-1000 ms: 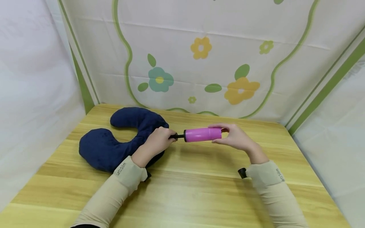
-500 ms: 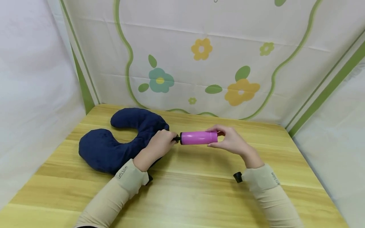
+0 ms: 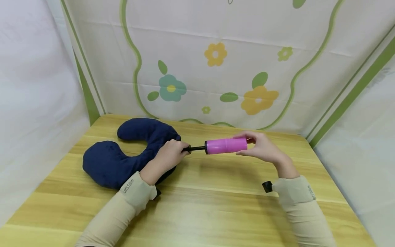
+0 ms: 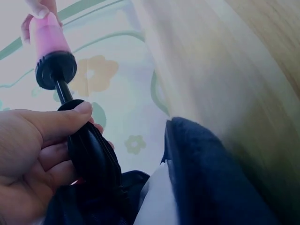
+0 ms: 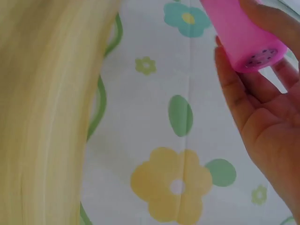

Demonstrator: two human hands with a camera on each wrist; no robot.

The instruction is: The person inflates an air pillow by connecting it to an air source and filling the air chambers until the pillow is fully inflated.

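Note:
A navy U-shaped neck pillow [image 3: 105,163] lies at the left on the table. My left hand [image 3: 169,156] grips the black tapered end [image 4: 91,145] of a pink hand air pump [image 3: 226,145] at the pillow's right side, thumb on top in the left wrist view. Whether that end sits in a valve is hidden. A length of thin black rod [image 3: 197,148] shows between this end and the pink barrel. With thumb and fingers, my right hand [image 3: 262,147] holds the barrel's far end, whose perforated base [image 5: 260,58] appears in the right wrist view. The barrel is above the table.
The wood-grain table [image 3: 197,212] runs back to a white flower-print curtain [image 3: 191,55]. White cloth also hangs along the left and right sides. A small black piece [image 3: 267,187] sticks out from the right wrist cuff [image 3: 291,190].
Half a second ago my right hand had pushed the barrel left, covering nearly all the rod. Now it is drawn back right and more rod shows. My left hand stays at the pillow.

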